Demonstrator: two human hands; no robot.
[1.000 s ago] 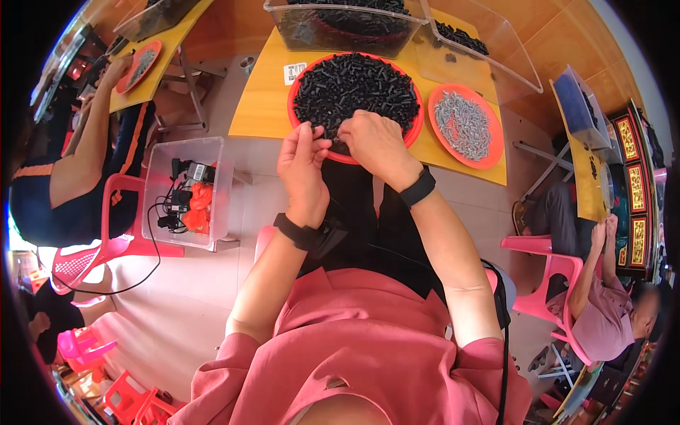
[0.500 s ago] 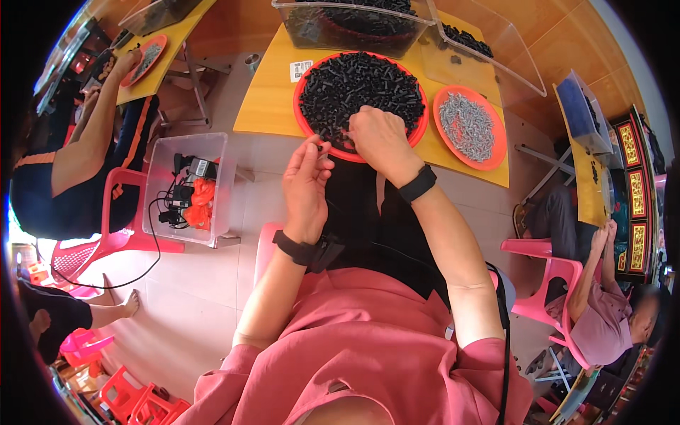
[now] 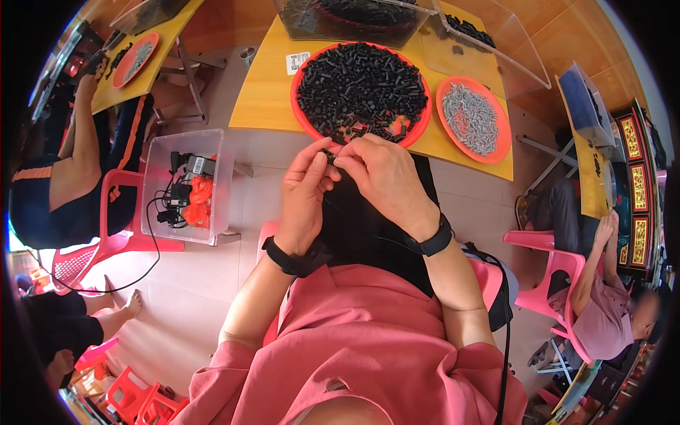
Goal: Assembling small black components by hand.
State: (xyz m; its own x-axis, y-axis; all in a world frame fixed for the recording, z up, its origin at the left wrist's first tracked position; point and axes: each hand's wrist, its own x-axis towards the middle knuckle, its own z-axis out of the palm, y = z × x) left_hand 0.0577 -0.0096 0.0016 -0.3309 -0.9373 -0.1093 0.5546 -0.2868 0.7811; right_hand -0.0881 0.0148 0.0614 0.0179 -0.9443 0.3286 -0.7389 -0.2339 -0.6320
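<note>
My left hand (image 3: pixel 304 191) pinches a small black plastic part (image 3: pixel 329 157) between thumb and fingers, just in front of the table edge. My right hand (image 3: pixel 393 177) meets it there, thumb and forefinger pressed together at the part; whatever those fingertips hold is hidden. Right beyond both hands stands a red basin (image 3: pixel 427 117) heaped with short black tube-like plastic parts (image 3: pixel 358 81). Its bottom shows through at the near side. To its right lies an orange-red plate (image 3: pixel 503 145) full of silver screws (image 3: pixel 467 117).
A clear box (image 3: pixel 347 32) of black parts stands behind the basin on the yellow table (image 3: pixel 258 99). Beside it is another clear container (image 3: pixel 520 67). On the left, a clear bin (image 3: pixel 152 180) holds cables and adapters. Co-workers sit at tables on both sides.
My right hand has drawn back from the basin's near side toward my left hand, and their fingertips now meet. A bare patch of the basin's bottom has come into view.
</note>
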